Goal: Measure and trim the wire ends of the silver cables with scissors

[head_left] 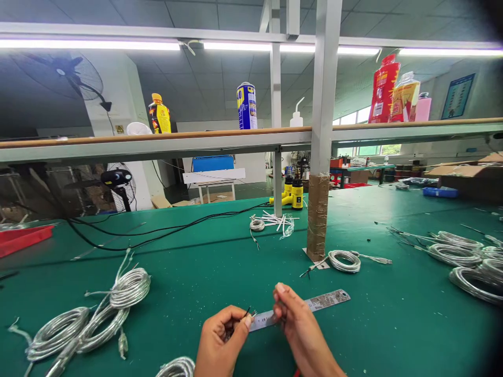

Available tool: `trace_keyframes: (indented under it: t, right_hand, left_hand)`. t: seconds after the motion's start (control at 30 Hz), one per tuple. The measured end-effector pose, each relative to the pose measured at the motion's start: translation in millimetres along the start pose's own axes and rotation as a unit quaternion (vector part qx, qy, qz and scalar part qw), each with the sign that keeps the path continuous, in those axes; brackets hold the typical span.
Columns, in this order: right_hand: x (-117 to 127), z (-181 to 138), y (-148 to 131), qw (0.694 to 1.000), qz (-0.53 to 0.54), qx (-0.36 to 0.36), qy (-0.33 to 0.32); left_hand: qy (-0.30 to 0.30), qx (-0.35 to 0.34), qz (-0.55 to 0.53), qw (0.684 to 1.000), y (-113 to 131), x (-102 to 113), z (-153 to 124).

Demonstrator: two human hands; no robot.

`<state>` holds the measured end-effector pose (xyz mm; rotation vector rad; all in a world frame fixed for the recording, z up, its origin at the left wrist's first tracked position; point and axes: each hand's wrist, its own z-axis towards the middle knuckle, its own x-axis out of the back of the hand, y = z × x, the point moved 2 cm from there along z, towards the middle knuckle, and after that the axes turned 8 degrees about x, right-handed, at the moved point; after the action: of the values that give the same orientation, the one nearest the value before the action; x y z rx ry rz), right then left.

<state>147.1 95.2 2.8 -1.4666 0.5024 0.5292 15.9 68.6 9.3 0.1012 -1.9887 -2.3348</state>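
My left hand [222, 335] pinches the thin dark wire ends [248, 312] of a silver cable, right at the near end of a steel ruler [314, 303] lying flat on the green table [204, 272]. My right hand [296, 324] rests its fingertips on the ruler beside those wire ends. A coiled silver cable [176, 367] lies just below my left hand at the frame's bottom edge; whether it joins the held wire I cannot tell.
Silver cable coils lie at the near left [98, 314], by the taped post [317, 217] and at the right [467, 256]. A yellow tool [293, 195], black cords [157, 233], a red tray [21, 238] and shelf bottles [247, 106] stand beyond.
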Motion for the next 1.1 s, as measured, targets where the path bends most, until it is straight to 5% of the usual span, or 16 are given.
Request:
trace_keyframes:
  t: [0.37, 0.53, 0.8, 0.87, 0.97, 1.1]
  right_hand:
    - [-11, -7, 6, 0.977, -0.156, 0.034, -0.140]
    - [-13, -10, -1, 0.963, -0.211, 0.096, -0.136]
    - [-5, -4, -16, 0.973, -0.200, 0.059, -0.095]
    - [2, -3, -29, 0.945, -0.283, 0.067, -0.148]
    - [16, -12, -45, 0.858, -0.445, 0.036, -0.254]
    - [35, -27, -52, 0.748, -0.617, 0.066, -0.236]
  left_hand:
    - [-0.021, 0.020, -0.056, 0.998, 8, -2, 0]
    - [-0.036, 0.008, -0.028, 0.999, 0, -4, 0]
    - [-0.007, 0.050, -0.045, 0.998, 8, -2, 1]
    - [0.009, 0.065, -0.057, 0.996, 11, 0, 2]
    - [0.021, 0.082, -0.056, 0.995, 13, 3, 4]
    - [0.029, 0.101, -0.056, 0.993, 13, 8, 6]
